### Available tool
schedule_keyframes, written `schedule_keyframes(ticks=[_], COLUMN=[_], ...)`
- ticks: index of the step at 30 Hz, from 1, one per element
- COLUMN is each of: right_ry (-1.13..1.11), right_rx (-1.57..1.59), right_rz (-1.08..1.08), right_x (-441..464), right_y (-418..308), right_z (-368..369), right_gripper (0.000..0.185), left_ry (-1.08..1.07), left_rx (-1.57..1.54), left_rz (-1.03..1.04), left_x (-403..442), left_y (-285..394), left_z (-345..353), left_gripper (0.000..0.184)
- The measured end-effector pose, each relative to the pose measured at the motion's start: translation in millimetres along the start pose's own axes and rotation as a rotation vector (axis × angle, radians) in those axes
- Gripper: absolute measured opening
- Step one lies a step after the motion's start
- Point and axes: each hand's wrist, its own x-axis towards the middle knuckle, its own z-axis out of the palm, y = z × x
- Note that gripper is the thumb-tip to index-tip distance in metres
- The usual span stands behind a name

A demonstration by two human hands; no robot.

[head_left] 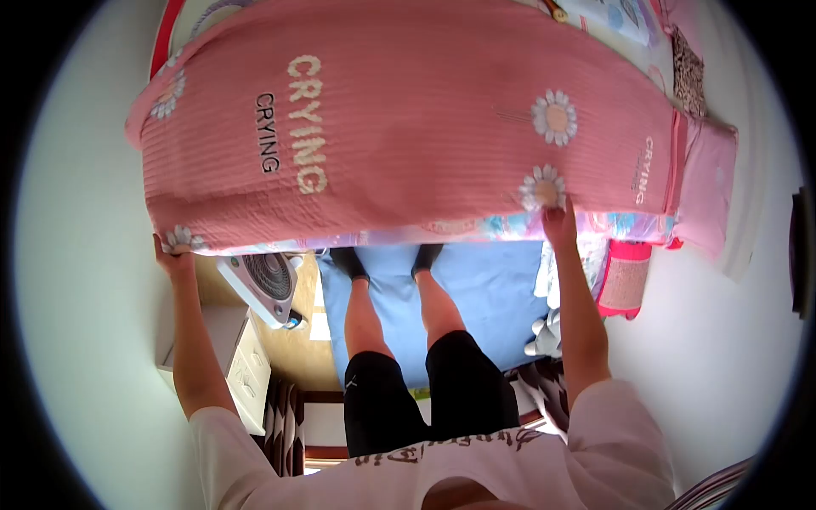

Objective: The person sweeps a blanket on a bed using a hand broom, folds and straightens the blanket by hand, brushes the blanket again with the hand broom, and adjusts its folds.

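A pink quilted bed cover with daisy prints and "CRYING" lettering lies spread over the bed. My left hand is closed on its near left corner, beside a daisy. Farther right, my right hand grips the near edge just below another daisy. Between my hands the front edge runs almost straight, and a patterned, pale multicoloured fabric shows beneath it. Some of my fingers are hidden behind the cover.
A pink pillow lies at the bed's right end. Below the bed edge are a grey fan, a white drawer cabinet, a blue floor mat under my feet, and a red-and-pink bundle. White walls flank both sides.
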Motion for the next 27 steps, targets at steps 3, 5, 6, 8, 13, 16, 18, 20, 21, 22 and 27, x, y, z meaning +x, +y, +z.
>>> schedule_keyframes(ticks=[3, 5, 6, 8, 13, 16, 18, 20, 21, 22, 27], right_ry=[0.073, 0.187, 0.133, 0.084, -0.048, -0.037, 0.084, 0.065, 0.048, -0.016, -0.006], right_rx=[0.135, 0.204, 0.204, 0.173, 0.058, 0.041, 0.02, -0.07, -0.104, -0.035, 0.209], right_rz=[0.082, -0.196, -0.179, -0.207, -0.272, -0.314, -0.332, -0.282, -0.244, -0.19, -0.104], right_x=[30.0, 41.9, 44.8, 30.6, -5.1, -22.3, -15.5, -14.0, -4.9, -2.7, 17.1], right_y=[-16.5, -25.6, -38.5, -68.0, -121.3, -128.2, -110.7, -114.3, -135.1, -134.7, -120.9], right_z=[4.4, 8.4, 7.4, 11.9, -6.2, -2.0, -1.4, 3.4, 13.4, 27.8, 76.9], right_gripper=[0.03, 0.029, 0.027, 0.028, 0.026, 0.027, 0.028, 0.031, 0.033, 0.029, 0.019], left_ry=[-0.016, -0.13, -0.085, -0.037, -0.115, -0.088, -0.055, 0.084, 0.081, 0.206, 0.175], left_rx=[0.029, -0.006, 0.02, 0.023, 0.036, 0.062, 0.118, 0.133, 0.137, 0.102, 0.156], left_rz=[0.003, -0.038, 0.011, 0.05, 0.038, 0.013, 0.035, -0.058, -0.07, -0.091, -0.059], left_x=[13.7, 14.8, -6.0, -52.9, -102.0, -84.4, -47.9, -57.3, -80.6, -92.5, -81.9], left_y=[9.8, 25.4, 28.8, 38.2, 65.9, 88.9, 88.7, 93.0, 92.9, 89.0, 101.1], left_z=[-15.5, -30.1, -12.9, 16.6, 31.5, 19.5, -0.9, 13.4, 36.0, 55.6, 41.4], left_gripper=[0.028, 0.032, 0.033, 0.039, 0.042, 0.044, 0.045, 0.044, 0.044, 0.044, 0.042])
